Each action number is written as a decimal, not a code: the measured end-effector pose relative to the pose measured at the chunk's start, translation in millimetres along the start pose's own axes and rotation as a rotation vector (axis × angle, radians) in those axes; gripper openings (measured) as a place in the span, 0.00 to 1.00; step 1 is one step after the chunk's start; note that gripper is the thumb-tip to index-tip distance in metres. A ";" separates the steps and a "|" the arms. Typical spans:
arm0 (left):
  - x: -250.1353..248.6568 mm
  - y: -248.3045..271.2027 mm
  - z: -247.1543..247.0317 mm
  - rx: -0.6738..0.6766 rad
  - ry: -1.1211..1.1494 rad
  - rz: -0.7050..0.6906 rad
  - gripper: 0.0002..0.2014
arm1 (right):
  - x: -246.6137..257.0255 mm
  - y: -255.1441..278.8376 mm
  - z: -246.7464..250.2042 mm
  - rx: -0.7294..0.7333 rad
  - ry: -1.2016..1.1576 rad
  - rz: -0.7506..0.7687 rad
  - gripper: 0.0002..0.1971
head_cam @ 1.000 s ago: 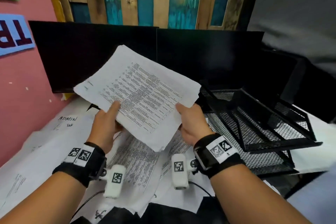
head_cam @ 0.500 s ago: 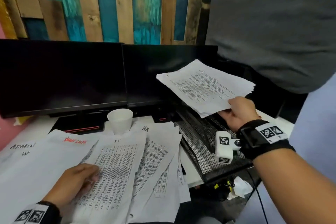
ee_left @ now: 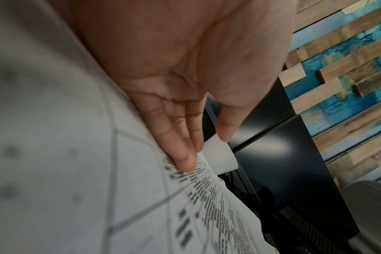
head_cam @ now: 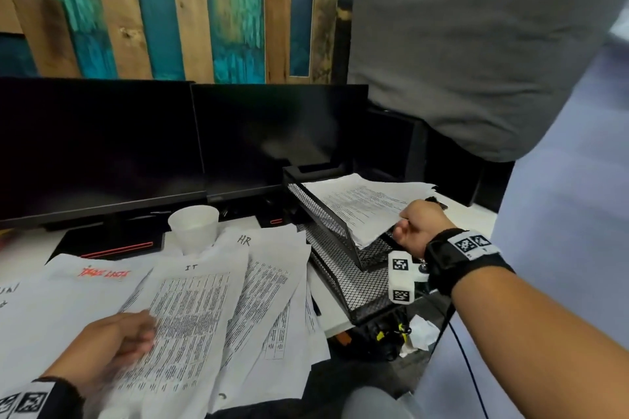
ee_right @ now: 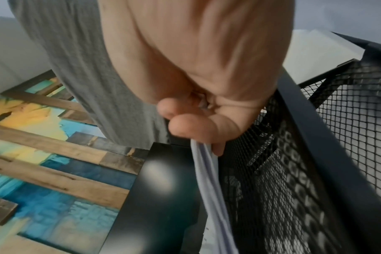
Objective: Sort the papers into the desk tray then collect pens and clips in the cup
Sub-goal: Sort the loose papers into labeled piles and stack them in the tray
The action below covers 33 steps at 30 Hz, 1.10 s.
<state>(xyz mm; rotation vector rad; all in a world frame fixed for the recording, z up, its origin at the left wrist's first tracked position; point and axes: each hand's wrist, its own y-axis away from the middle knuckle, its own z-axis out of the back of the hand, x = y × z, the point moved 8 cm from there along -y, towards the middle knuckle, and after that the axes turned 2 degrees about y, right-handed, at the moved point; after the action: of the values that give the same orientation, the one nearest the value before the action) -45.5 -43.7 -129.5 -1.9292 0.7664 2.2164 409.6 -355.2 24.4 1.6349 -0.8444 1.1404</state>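
Observation:
My right hand [head_cam: 404,225] pinches the near edge of a stack of printed papers [head_cam: 360,202], which lies in the upper tier of the black mesh desk tray [head_cam: 318,211]. In the right wrist view its curled fingers [ee_right: 191,125] clamp the stack's edge [ee_right: 207,173] against the tray's mesh [ee_right: 298,154]. My left hand [head_cam: 144,328] rests flat on the loose papers [head_cam: 190,316] spread over the desk, its fingers [ee_left: 180,154] straight on the sheet marked IT. A white foam cup [head_cam: 194,228] stands upright behind those sheets, in front of the monitors. No pens or clips show.
Two dark monitors [head_cam: 102,146] stand along the back, with a monitor base [head_cam: 112,241] left of the cup. A grey-clothed person [head_cam: 476,61] is close on the right. Cables and crumpled paper [head_cam: 418,337] lie below the desk's right edge.
A second ago both hands held the stack in the air. The left hand let go and dropped to the desk papers; the right carried the stack right and down into the tray's upper tier.

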 end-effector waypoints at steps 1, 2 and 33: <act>-0.2 -0.1 0.1 -0.005 0.001 -0.001 0.12 | -1.9 -3.1 -3.8 -0.001 0.018 -0.004 0.14; 0.2 -0.6 0.9 -0.010 0.001 0.000 0.12 | -3.1 -5.4 -6.4 -0.004 0.033 -0.012 0.14; -9.5 10.9 -0.1 -0.035 0.084 0.046 0.13 | -197.9 107.7 -240.1 0.659 0.596 -0.145 0.21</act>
<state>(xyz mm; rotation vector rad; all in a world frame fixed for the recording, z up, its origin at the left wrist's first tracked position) -47.9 -50.9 -117.2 -2.0539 0.7959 2.2013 176.4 -158.2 -99.0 1.6640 0.0520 1.7889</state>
